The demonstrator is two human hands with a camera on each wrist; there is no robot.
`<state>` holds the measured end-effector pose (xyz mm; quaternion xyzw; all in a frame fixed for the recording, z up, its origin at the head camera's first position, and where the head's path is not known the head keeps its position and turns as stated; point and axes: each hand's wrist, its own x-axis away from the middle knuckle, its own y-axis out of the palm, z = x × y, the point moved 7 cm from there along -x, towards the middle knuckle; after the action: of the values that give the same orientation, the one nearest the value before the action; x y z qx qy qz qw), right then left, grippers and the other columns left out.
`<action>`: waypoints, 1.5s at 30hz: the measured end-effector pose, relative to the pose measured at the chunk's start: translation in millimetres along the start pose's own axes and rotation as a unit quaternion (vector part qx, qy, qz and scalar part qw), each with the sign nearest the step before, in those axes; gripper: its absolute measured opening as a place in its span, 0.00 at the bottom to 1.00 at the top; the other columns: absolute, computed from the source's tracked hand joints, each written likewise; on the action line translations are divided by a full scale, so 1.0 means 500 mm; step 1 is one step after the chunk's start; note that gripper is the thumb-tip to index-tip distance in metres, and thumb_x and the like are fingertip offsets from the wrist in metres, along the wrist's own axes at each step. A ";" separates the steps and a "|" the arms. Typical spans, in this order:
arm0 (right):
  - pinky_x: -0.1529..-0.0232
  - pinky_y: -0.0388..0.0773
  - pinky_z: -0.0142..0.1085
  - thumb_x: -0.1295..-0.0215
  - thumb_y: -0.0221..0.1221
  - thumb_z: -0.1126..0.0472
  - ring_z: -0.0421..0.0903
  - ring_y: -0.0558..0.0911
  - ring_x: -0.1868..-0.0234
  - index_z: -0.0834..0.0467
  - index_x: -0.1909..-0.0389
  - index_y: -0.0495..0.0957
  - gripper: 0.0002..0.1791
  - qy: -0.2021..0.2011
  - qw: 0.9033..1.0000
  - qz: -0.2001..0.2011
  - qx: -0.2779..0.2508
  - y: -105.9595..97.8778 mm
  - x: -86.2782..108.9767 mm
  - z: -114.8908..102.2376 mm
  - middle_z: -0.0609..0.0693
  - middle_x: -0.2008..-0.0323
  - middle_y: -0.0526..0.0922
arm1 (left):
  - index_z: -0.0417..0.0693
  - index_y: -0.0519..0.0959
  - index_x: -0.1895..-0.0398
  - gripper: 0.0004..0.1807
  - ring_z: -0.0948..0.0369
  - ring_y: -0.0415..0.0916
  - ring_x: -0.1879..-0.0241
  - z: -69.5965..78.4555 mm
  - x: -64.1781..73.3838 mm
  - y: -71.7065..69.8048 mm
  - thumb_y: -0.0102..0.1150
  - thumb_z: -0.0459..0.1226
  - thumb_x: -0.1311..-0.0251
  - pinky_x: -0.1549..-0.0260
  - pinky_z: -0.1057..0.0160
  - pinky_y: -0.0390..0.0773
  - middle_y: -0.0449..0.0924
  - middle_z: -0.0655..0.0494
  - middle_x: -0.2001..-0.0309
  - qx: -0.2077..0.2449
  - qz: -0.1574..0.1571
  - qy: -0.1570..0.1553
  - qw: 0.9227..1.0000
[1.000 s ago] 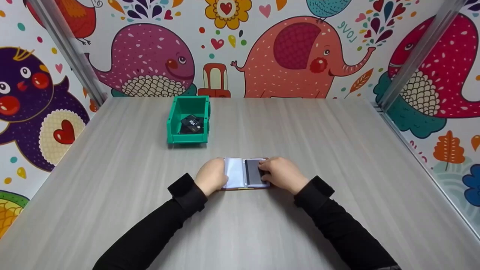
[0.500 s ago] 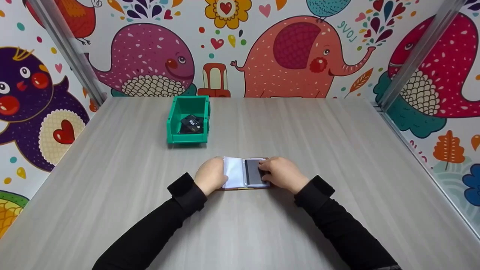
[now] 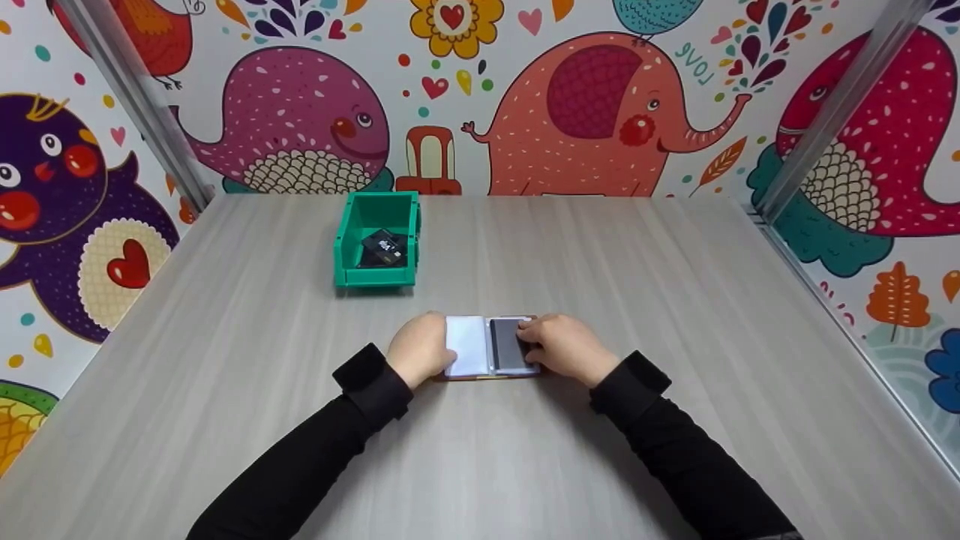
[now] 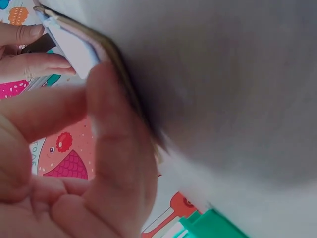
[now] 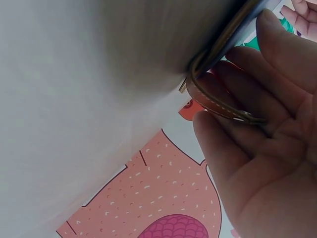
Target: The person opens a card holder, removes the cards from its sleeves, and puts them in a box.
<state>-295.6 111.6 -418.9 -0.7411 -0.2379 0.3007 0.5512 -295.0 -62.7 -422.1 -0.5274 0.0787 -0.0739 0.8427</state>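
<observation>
A small card holder [image 3: 482, 377] lies spread open on the table, with whitish clear sleeves [image 3: 466, 345] on its left side. A dark grey card [image 3: 506, 345] with a black stripe lies over its right side. My left hand [image 3: 421, 347] grips the left edge, thumb on the sleeves; the left wrist view shows this left hand [image 4: 116, 144] close up at the brown cover's edge [image 4: 116, 52]. My right hand [image 3: 566, 347] holds the right edge, fingers over the card. In the right wrist view, a stitched brown strap [image 5: 213, 103] lies against the fingers of the right hand [image 5: 277, 124].
A green bin [image 3: 375, 277] stands behind and to the left of the card holder, with black cards [image 3: 385, 247] inside. Walls printed with cartoon animals border the pale wood-grain table [image 3: 480, 465] at the back and both sides.
The sleeves on the left side rise slightly, then lie flatter. My left hand shifts a little to the left. The right hand and the dark card stay nearly still.
</observation>
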 end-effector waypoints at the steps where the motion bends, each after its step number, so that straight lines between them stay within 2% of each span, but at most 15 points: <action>1: 0.56 0.80 0.44 0.48 0.69 0.70 0.54 0.84 0.53 0.65 0.54 0.85 0.17 0.000 1.000 0.000 0.000 0.000 0.000 0.000 0.58 0.53 0.85 | 0.29 0.77 0.63 0.14 0.51 0.72 0.69 0.001 -0.001 -0.002 0.68 0.30 0.52 0.60 0.51 0.77 0.78 0.44 0.67 -0.001 -0.002 -0.004 1.000; 7: 0.59 0.80 0.44 0.49 0.69 0.70 0.54 0.84 0.54 0.63 0.56 0.86 0.16 0.001 1.000 0.001 0.004 -0.001 0.002 0.001 0.56 0.52 0.85 | 0.34 0.75 0.71 0.10 0.53 0.67 0.74 0.021 -0.007 -0.019 0.67 0.31 0.50 0.66 0.50 0.76 0.73 0.48 0.73 0.009 0.010 0.014 1.000; 12: 0.59 0.80 0.45 0.49 0.69 0.70 0.54 0.84 0.55 0.63 0.57 0.86 0.16 -0.001 1.000 0.003 0.004 -0.001 0.002 0.002 0.56 0.52 0.85 | 0.37 0.73 0.75 0.09 0.53 0.66 0.75 0.042 -0.012 -0.016 0.65 0.31 0.48 0.67 0.49 0.75 0.71 0.50 0.75 0.023 0.009 0.030 0.999; 17: 0.58 0.80 0.45 0.49 0.69 0.71 0.54 0.84 0.55 0.64 0.56 0.86 0.17 -0.003 1.000 0.003 0.002 0.000 0.002 0.003 0.57 0.51 0.85 | 0.34 0.76 0.73 0.05 0.50 0.72 0.73 0.070 -0.015 -0.006 0.62 0.29 0.45 0.65 0.48 0.76 0.77 0.45 0.73 0.036 0.010 0.057 0.998; 19: 0.59 0.80 0.45 0.50 0.69 0.71 0.54 0.84 0.54 0.64 0.55 0.86 0.17 -0.001 1.000 0.003 0.001 0.000 0.003 0.004 0.57 0.51 0.85 | 0.33 0.78 0.70 0.03 0.48 0.76 0.70 0.081 -0.016 -0.004 0.60 0.27 0.46 0.64 0.49 0.77 0.80 0.43 0.70 0.049 0.018 0.071 0.996; 22: 0.59 0.80 0.45 0.50 0.70 0.71 0.54 0.84 0.55 0.63 0.55 0.86 0.17 0.001 1.000 0.004 0.000 -0.001 0.003 0.004 0.57 0.51 0.85 | 0.32 0.80 0.67 0.06 0.46 0.80 0.66 0.092 -0.018 -0.002 0.57 0.25 0.47 0.62 0.49 0.78 0.82 0.42 0.67 0.064 0.035 0.084 0.994; 25: 0.60 0.80 0.45 0.50 0.69 0.71 0.54 0.85 0.55 0.63 0.56 0.86 0.17 0.002 1.000 0.004 0.000 -0.001 0.003 0.004 0.56 0.51 0.85 | 0.33 0.81 0.64 0.08 0.45 0.81 0.62 0.099 -0.020 0.001 0.55 0.26 0.45 0.60 0.46 0.77 0.84 0.42 0.64 0.066 0.040 0.080 0.994; 29: 0.58 0.80 0.45 0.49 0.69 0.71 0.54 0.84 0.54 0.63 0.55 0.86 0.17 0.000 1.000 0.002 -0.001 0.000 0.003 0.004 0.57 0.51 0.85 | 0.35 0.83 0.62 0.08 0.46 0.81 0.61 0.102 -0.023 0.009 0.56 0.27 0.42 0.59 0.43 0.74 0.84 0.44 0.62 0.055 0.030 0.067 0.996; 34: 0.55 0.80 0.45 0.49 0.70 0.71 0.55 0.84 0.53 0.63 0.56 0.86 0.17 -0.007 1.000 0.003 0.004 0.000 0.003 0.003 0.58 0.51 0.85 | 0.33 0.82 0.64 0.08 0.47 0.81 0.63 0.101 -0.027 0.023 0.54 0.26 0.43 0.60 0.50 0.78 0.84 0.43 0.65 0.064 0.021 0.079 0.995; 39: 0.53 0.79 0.45 0.50 0.71 0.70 0.55 0.84 0.53 0.64 0.57 0.86 0.16 -0.013 1.000 0.004 0.010 0.004 0.002 0.005 0.58 0.52 0.85 | 0.36 0.79 0.77 0.05 0.51 0.78 0.72 0.103 -0.030 0.027 0.55 0.24 0.48 0.68 0.52 0.77 0.81 0.45 0.73 0.060 0.019 0.088 0.994; 42: 0.52 0.79 0.46 0.50 0.70 0.70 0.56 0.84 0.52 0.65 0.55 0.86 0.18 -0.012 1.000 0.000 0.007 0.004 0.003 0.007 0.58 0.51 0.84 | 0.41 0.73 0.85 0.10 0.54 0.72 0.76 0.102 -0.032 0.028 0.55 0.24 0.50 0.72 0.52 0.75 0.79 0.46 0.77 0.053 0.011 0.077 0.996; 45: 0.52 0.79 0.46 0.50 0.70 0.71 0.56 0.83 0.51 0.66 0.54 0.85 0.19 -0.012 1.000 -0.003 -0.003 0.003 0.004 0.007 0.59 0.50 0.84 | 0.42 0.73 0.85 0.10 0.56 0.69 0.77 0.098 -0.034 0.028 0.55 0.24 0.51 0.72 0.52 0.74 0.79 0.48 0.78 0.058 0.000 0.055 0.997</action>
<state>-296.6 115.0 -421.6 -0.7382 -0.2474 0.3071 0.5473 -300.9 -10.0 -412.8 -0.4726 0.1205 -0.1076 0.8664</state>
